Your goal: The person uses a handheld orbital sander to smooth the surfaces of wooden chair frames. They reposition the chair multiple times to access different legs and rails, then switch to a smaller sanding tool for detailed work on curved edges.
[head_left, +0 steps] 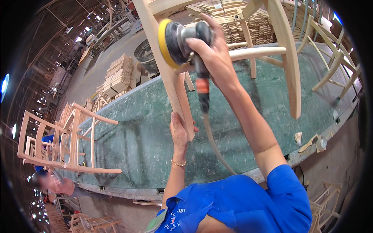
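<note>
My right hand is closed round a hand-held orbital sander with a black body and a yellow pad. The pad's face is turned toward the upright leg of a pale wooden chair frame; whether it touches the wood cannot be told. From the sander's orange-and-black fitting a thin air hose runs down across the table. My left hand grips the lower end of that leg, fingers wrapped round it. A beaded bracelet circles my left wrist.
The green worktable carries another chair frame at left and one at far right. Wood scraps lie on its near right edge. Beyond stand stacked wood pieces and a round bin. A person is at lower left.
</note>
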The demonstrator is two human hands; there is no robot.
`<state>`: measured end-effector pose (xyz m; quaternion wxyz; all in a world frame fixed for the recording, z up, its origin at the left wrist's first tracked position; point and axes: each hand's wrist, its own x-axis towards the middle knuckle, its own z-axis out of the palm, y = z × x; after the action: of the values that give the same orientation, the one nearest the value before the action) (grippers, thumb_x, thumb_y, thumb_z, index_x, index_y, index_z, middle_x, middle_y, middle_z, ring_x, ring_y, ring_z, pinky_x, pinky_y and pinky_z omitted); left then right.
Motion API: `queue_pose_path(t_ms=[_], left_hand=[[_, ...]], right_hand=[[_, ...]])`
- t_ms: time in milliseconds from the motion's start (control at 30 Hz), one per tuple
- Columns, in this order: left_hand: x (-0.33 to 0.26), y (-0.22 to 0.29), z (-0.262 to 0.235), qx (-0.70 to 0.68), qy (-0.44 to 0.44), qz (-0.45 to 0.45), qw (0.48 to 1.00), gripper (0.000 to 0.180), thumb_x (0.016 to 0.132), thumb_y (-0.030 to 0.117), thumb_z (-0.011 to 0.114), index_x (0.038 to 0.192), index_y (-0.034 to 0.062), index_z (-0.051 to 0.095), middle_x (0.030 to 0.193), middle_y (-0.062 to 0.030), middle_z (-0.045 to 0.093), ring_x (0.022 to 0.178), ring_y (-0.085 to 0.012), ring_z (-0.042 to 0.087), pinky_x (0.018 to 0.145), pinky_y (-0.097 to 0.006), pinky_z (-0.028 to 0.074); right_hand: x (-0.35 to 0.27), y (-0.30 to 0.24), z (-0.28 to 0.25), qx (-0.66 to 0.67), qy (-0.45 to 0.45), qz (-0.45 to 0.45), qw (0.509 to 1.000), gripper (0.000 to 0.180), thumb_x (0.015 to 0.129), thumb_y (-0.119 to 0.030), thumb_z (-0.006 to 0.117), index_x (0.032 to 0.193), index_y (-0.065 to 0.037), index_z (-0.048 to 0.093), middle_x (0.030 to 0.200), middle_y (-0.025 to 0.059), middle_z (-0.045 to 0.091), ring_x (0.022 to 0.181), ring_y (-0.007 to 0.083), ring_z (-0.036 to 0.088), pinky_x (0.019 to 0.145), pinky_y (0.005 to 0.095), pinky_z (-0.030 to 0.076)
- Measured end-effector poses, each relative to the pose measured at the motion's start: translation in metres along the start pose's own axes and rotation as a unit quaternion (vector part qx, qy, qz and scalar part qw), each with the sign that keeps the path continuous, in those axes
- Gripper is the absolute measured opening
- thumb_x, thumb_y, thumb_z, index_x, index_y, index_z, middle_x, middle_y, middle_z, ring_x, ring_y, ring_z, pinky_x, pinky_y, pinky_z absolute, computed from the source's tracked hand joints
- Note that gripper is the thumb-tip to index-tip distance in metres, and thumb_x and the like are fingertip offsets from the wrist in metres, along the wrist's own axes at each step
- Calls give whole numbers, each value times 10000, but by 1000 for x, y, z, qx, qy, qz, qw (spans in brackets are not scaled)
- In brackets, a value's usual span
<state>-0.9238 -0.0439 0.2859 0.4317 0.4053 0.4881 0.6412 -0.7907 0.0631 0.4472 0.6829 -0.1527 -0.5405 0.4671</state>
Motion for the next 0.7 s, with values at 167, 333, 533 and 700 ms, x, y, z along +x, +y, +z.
queue_pose_path(t_ms=[167,333,533,700], left_hand=[[-6,-11,-10,5,-28,-14,999,694,962,659,279,1033,10,512,720,-111,580,565,-190,626,498,-311,530],[-12,-14,-10,2,-14,0,1000,642,963,647,305,1002,35,494,674,-99,563,498,-188,613,432,-290,518],[-9,-14,-4,6,-14,8,1000,627,976,624,298,1018,34,505,690,-98,588,498,-188,611,448,-299,516],[2,-23,-15,38,9,64,997,640,983,611,303,1067,14,520,747,-93,616,571,-177,630,497,-300,525]], right_hand=[[14,28,9,-39,13,34,999,763,775,-115,678,1453,-84,328,1161,182,544,995,213,585,905,323,482],[3,33,17,-87,37,53,994,765,788,-102,663,1464,-81,306,1227,191,501,1104,222,521,951,321,443],[-17,18,22,46,14,-8,999,713,802,-117,676,1432,-43,352,1210,189,499,1084,246,540,983,360,427],[-69,8,18,-129,-89,-46,987,719,794,-128,697,1442,-160,388,1248,192,458,1203,294,445,1064,394,332]])
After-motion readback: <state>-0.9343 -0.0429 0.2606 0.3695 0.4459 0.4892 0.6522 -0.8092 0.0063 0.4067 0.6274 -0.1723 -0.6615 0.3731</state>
